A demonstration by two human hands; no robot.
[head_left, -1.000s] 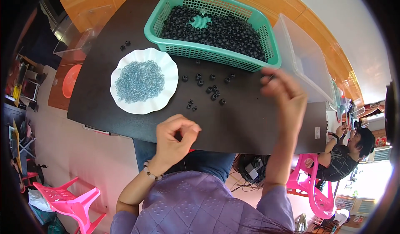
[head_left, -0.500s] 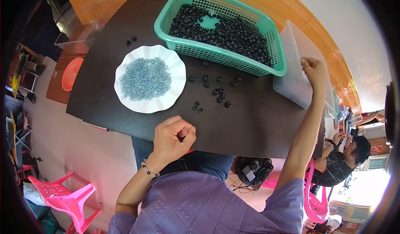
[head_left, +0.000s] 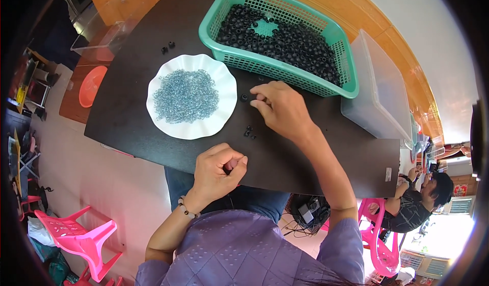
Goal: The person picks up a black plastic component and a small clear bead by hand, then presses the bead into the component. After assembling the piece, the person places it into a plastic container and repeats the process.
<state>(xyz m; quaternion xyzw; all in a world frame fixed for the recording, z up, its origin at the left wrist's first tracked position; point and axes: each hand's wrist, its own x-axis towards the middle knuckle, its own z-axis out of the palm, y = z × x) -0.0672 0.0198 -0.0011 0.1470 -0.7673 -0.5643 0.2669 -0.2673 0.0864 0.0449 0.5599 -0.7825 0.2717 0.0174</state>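
My left hand (head_left: pixel 219 173) is closed in a loose fist at the table's near edge; whatever it holds is hidden by the fingers. Over the middle of the table, my right hand (head_left: pixel 284 111) has its thumb and forefinger slightly apart, with nothing visible between them. Just left of those fingertips stands a small black cap-like piece (head_left: pixel 244 97). A few smaller black pieces (head_left: pixel 249 131) lie nearer to me. The scalloped white plate (head_left: pixel 227 107) holds a heap of small clear bluish rings (head_left: pixel 186 96). My right hand hides part of the tabletop.
A green mesh basket (head_left: pixel 277 56) full of black pieces stands at the back. To its right is a clear plastic box (head_left: pixel 364 97). Two black pieces (head_left: pixel 168 47) lie behind the plate. A pink chair (head_left: pixel 81 240) is at left; another person (head_left: pixel 420 204) sits at far right.
My right hand has moved left from beside the clear box to over the middle of the table, beside a black piece. The left fist stays closed. The whole view has shifted slightly.
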